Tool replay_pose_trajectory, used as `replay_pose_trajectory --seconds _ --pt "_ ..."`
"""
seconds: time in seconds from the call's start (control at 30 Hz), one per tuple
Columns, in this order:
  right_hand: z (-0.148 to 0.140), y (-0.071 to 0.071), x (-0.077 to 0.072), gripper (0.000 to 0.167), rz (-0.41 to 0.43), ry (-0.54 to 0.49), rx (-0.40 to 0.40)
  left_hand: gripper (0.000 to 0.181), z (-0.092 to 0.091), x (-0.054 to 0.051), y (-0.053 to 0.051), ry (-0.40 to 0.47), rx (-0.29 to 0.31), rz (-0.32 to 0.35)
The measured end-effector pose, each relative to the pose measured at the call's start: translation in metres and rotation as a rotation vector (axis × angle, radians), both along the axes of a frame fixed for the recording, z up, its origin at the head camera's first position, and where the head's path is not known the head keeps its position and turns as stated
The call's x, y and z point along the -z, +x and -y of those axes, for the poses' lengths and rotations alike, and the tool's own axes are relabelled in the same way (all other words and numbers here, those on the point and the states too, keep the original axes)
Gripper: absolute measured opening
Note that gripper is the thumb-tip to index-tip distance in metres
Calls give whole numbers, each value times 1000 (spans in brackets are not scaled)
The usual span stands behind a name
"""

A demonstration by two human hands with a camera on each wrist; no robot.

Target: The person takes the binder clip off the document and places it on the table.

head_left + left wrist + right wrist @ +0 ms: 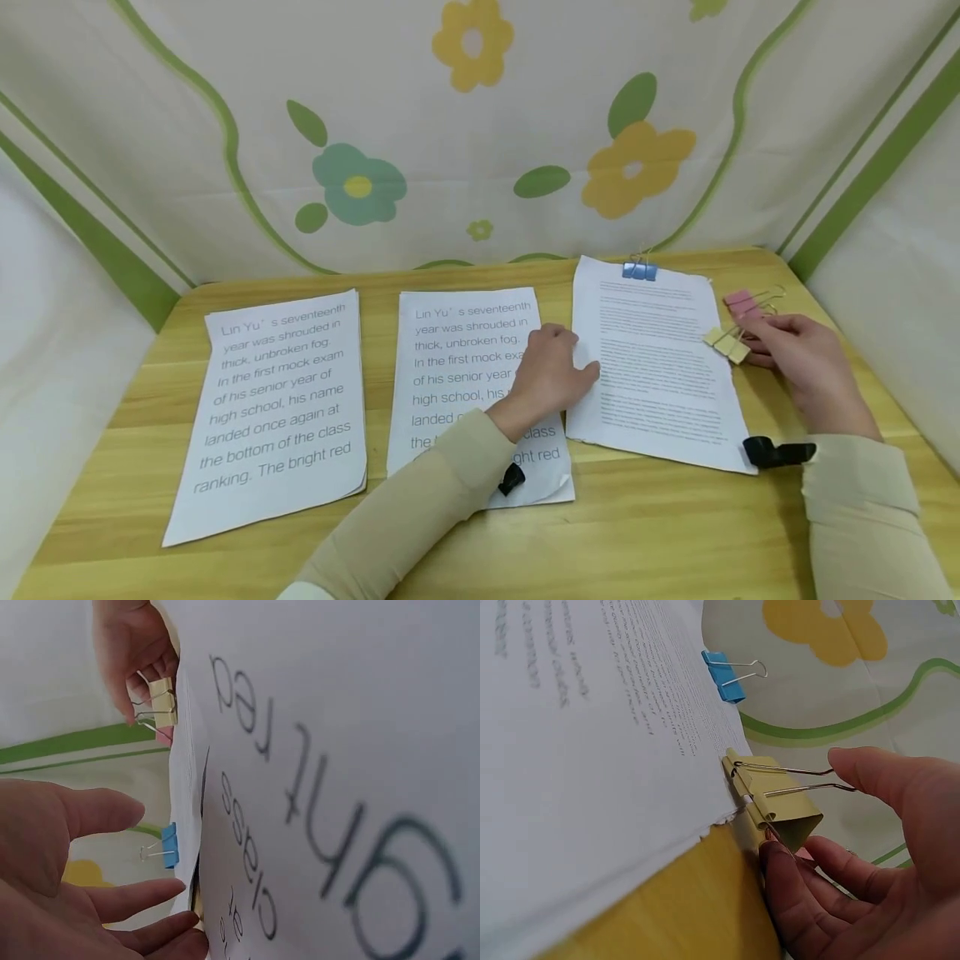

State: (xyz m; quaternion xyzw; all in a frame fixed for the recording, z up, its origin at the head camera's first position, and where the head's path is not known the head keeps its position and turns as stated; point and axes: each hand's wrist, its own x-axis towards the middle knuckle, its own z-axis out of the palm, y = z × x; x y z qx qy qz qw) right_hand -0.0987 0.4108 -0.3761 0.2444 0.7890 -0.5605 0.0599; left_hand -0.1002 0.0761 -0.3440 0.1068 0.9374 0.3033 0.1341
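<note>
In the head view my right hand [817,371] pinches a yellow binder clip [726,344] at the right edge of the small-print paper stack [652,367]. The right wrist view shows the thumb on the clip's wire handles and fingers beneath; whether its mouth has caught the paper, I cannot tell. A blue binder clip [639,271] is on that stack's top edge. Just beyond the yellow clip lies a pink binder clip [741,302]. My left hand [546,373], its fingers relaxed and spread, is over the gap between this stack and the middle one, holding nothing.
Large-print paper stacks lie at the middle [450,392] and the left [281,408] of the wooden table [637,533]. A flowered cloth [465,150] rises behind the table's back edge. Black wrist mounts [776,452] sit near both cuffs.
</note>
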Motion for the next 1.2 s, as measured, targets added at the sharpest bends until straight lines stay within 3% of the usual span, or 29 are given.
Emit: replay_pose_trajectory --seconds 0.3,0.6,0.8,0.93,1.2 --pt "-6 0 4 43 -1 -28 73 58 -7 0 1 -190 75 -48" --pt "-8 -1 2 44 34 31 144 54 -9 0 2 -210 89 -57" --pt "-8 -2 4 49 43 109 140 55 -16 2 4 -264 113 -65" --pt "-7 -2 5 48 45 146 126 55 -21 6 3 -264 85 -75" --pt "-5 -1 7 43 30 156 107 51 -31 8 -9 -275 -42 -66"
